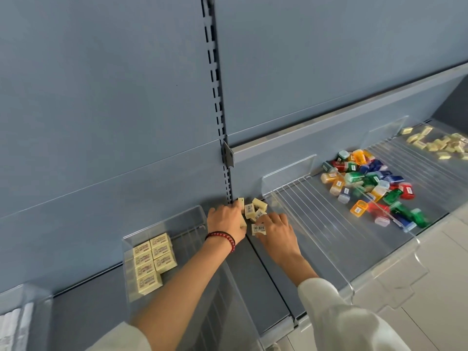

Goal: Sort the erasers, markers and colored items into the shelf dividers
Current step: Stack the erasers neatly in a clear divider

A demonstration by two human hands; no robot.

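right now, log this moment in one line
left hand grips loose erasers | right hand on same pile, grip unclear | stacked erasers in divider | colored items heaped apart

The shelf back is a blue-grey painted metal panel (101, 97), matt and smooth. The clear plastic dividers (288, 173) are super glossy. The pale yellow eraser blocks (154, 259) look dull and rubbery, with paper labels. The small coloured translucent plastic cases (367, 183) are shiny. The white cloth sleeve (342, 312) is soft and matt.

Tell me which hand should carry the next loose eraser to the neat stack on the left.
Left. The left hand grips loose erasers and is nearer the neat stack; the right hand would probably have to cross it.
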